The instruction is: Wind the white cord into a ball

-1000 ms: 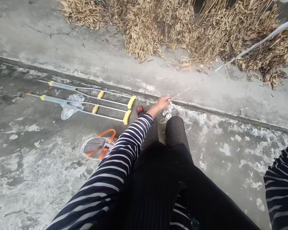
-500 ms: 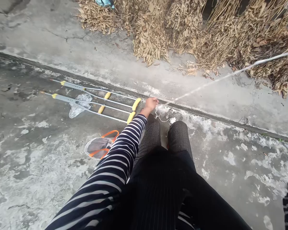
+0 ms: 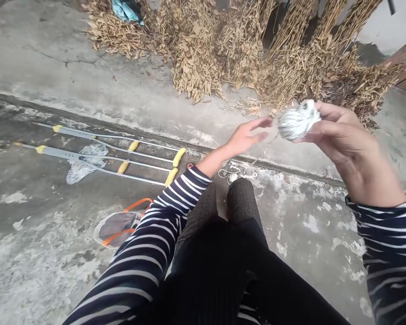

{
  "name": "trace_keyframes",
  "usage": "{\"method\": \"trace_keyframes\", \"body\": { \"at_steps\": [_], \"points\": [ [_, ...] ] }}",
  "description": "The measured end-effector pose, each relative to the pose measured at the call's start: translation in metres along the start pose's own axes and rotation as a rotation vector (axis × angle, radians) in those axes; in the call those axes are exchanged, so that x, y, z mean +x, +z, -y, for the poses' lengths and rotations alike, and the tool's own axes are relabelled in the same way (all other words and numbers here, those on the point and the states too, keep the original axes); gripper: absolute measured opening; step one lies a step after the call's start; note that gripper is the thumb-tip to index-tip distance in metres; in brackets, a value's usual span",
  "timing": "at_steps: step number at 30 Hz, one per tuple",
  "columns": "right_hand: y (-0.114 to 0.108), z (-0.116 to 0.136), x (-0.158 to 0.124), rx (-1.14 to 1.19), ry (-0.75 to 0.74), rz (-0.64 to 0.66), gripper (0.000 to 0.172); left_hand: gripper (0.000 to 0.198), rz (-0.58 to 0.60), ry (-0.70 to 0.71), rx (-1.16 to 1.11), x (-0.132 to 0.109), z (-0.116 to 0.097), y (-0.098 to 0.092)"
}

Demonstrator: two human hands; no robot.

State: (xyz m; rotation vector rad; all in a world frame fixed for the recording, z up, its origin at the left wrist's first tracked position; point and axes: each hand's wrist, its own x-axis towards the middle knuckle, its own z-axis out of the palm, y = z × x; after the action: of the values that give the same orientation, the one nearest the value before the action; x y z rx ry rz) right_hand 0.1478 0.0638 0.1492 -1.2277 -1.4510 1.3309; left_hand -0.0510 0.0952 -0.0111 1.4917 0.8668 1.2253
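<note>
My right hand [image 3: 345,135] is raised at the right, its fingers closed round a white ball of wound string [image 3: 298,121]. My left hand [image 3: 248,134] is stretched out toward that ball with the fingers extended and apart, just short of it; a thin strand seems to run near its fingertips but I cannot make it out. Loose white string [image 3: 235,174] lies coiled on the concrete in front of my knees. Both arms wear dark sleeves with white stripes, and my legs in black trousers fill the bottom centre.
Two grey crutches with yellow pads [image 3: 122,155] lie on the ground at the left beside a clear plastic bag [image 3: 83,163]. A mesh bag with orange handles [image 3: 120,225] lies nearer. Bundles of dried leafy stalks [image 3: 243,49] are heaped along the back. A concrete step edge [image 3: 291,169] crosses the scene.
My left hand has lifted off the ground near the string and opened toward the right. My right hand has come into view holding the string ball; the taut line across the frame is gone.
</note>
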Motion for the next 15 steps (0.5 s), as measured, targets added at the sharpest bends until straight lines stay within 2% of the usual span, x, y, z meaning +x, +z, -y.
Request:
{"method": "trace_keyframes", "body": {
  "at_steps": [2, 4, 6, 8, 13, 15],
  "points": [
    [0.008, -0.001, 0.003, 0.04, 0.046, 0.005, 0.039, 0.024, 0.034, 0.053, -0.038, 0.008, -0.025, 0.019],
    [0.013, -0.003, 0.004, 0.045, 0.023, -0.004, 0.041, 0.012, 0.044, 0.059, -0.038, 0.009, -0.039, 0.03],
    [0.013, -0.004, 0.004, 0.045, -0.024, -0.032, 0.041, 0.021, 0.052, 0.052, -0.01, 0.005, -0.044, 0.033],
    [0.007, -0.003, 0.004, 0.068, -0.059, -0.081, 0.04, 0.028, 0.061, 0.035, 0.029, -0.001, -0.043, 0.028],
    [-0.018, 0.013, 0.01, 0.177, -0.047, -0.164, 0.028, 0.022, 0.078, -0.036, 0.098, -0.019, -0.029, 0.006],
    [-0.023, 0.024, 0.01, 0.256, -0.019, -0.241, 0.024, 0.022, 0.098, -0.072, 0.117, -0.027, -0.018, -0.002]
  ]
}}
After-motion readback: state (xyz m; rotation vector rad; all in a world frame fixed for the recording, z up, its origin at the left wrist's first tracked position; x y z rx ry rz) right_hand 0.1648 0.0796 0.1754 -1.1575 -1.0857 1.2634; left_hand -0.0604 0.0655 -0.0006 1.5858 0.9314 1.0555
